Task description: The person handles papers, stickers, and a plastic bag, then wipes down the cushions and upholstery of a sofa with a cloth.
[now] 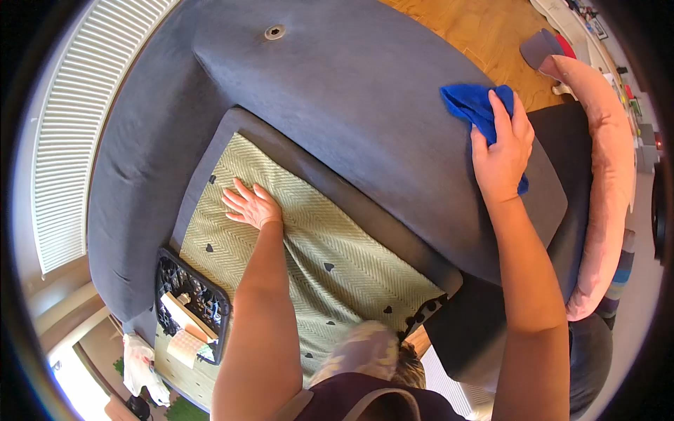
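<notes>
My right hand [504,151] holds a blue cloth [467,103] against the top of the grey sofa armrest [365,105], near its right end. Part of the cloth shows below the palm too. On the left, my left hand [254,205] lies flat with its fingers spread on a pale green blanket [330,231] with dark hearts, which covers the sofa seat. The blanket is creased to the right of that hand.
A black basket [223,309] with small items stands on the blanket at lower left, near a white plastic bag [142,368]. A long pink cushion [607,154] curves along the right side. Wooden floor [456,35] shows beyond the armrest.
</notes>
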A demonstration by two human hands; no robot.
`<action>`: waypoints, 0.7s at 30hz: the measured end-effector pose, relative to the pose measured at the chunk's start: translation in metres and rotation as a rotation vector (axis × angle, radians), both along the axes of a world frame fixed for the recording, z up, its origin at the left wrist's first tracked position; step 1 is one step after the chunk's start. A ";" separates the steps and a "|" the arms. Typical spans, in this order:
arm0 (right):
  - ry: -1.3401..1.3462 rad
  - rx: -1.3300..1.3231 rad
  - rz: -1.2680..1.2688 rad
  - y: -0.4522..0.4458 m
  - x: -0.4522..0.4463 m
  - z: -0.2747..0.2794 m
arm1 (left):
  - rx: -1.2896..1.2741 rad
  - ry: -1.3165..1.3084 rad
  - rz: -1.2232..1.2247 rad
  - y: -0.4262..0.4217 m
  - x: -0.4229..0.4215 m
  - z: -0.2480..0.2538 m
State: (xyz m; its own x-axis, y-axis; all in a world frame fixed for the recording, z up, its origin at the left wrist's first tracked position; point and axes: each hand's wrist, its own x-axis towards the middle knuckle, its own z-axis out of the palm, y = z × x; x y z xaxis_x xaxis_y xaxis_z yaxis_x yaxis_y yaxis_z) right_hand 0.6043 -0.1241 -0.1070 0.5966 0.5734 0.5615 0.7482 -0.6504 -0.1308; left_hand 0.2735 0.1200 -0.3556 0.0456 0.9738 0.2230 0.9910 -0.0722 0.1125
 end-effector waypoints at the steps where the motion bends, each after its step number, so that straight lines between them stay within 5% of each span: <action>1: 0.033 0.041 0.014 -0.002 0.000 0.001 | -0.003 0.002 -0.009 -0.002 -0.001 0.001; 9: 0.248 0.028 0.026 -0.032 -0.011 0.028 | 0.195 0.002 -0.068 0.005 -0.009 -0.033; 13: 0.454 0.275 0.034 -0.078 -0.043 0.046 | 0.135 0.065 -0.006 0.006 -0.006 -0.033; 15: 1.147 0.836 -0.188 -0.100 -0.060 0.073 | 0.245 0.052 -0.026 0.007 -0.004 -0.035; 18: 1.171 1.239 -0.137 -0.138 -0.084 0.085 | 0.211 -0.137 -0.055 0.001 -0.001 -0.025; 21: 1.294 1.509 -0.036 -0.162 -0.123 0.077 | 0.034 -0.038 -0.026 -0.001 0.001 0.000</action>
State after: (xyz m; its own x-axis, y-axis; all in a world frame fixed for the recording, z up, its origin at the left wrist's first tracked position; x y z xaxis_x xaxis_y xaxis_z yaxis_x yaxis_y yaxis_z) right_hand 0.4812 -0.2859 -0.0301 0.9720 0.1140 -0.2054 -0.2349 0.4761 -0.8475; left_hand 0.2743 0.1185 -0.3555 0.0621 0.9642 0.2580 0.9838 -0.1027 0.1469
